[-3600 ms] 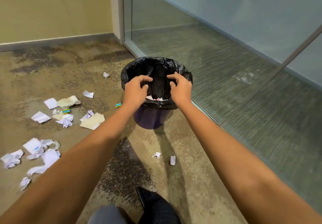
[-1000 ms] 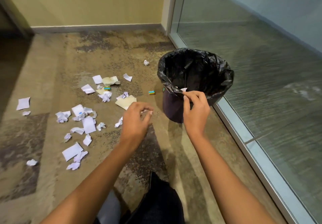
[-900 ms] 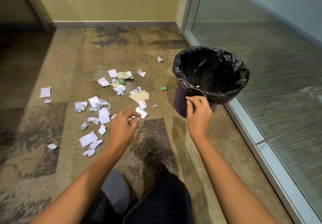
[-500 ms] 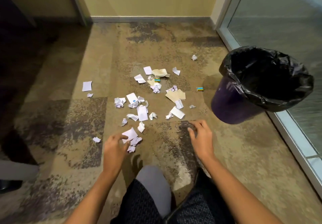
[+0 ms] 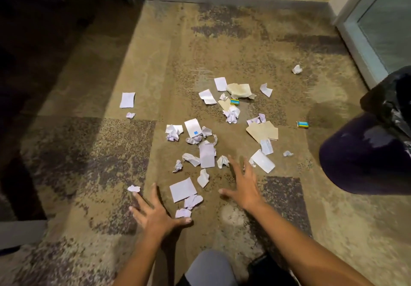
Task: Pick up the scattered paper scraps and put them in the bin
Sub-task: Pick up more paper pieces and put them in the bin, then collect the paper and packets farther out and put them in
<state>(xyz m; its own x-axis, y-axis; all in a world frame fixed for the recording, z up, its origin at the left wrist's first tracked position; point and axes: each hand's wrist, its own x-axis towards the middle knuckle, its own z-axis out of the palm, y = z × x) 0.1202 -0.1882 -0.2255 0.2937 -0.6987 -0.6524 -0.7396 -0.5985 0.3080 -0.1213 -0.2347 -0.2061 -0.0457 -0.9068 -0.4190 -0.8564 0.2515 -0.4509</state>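
Several white and beige paper scraps (image 5: pixel 206 155) lie scattered over the carpet in the middle of the view. My left hand (image 5: pixel 155 212) hovers low with fingers spread, just left of a flat white square scrap (image 5: pixel 182 189) and crumpled bits (image 5: pixel 192 201). My right hand (image 5: pixel 243 185) is open too, fingers splayed, between a crumpled scrap (image 5: pixel 222 161) and a white slip (image 5: pixel 262 164). Neither hand holds anything. The dark bin (image 5: pixel 364 152) with a black bag liner stands at the right edge, partly cut off.
Two small blue-and-yellow boxes (image 5: pixel 303 124) (image 5: pixel 234 102) lie among the scraps. A lone slip (image 5: pixel 127 100) lies far left. A glass partition frame (image 5: pixel 358 48) runs behind the bin. Dark furniture (image 5: pixel 20 85) fills the left side. My knee (image 5: pixel 211 268) shows at the bottom.
The view has swung left and down from the bin to the scraps. Both hands left the bin rim, dropped toward the floor and spread open over the nearest scraps.
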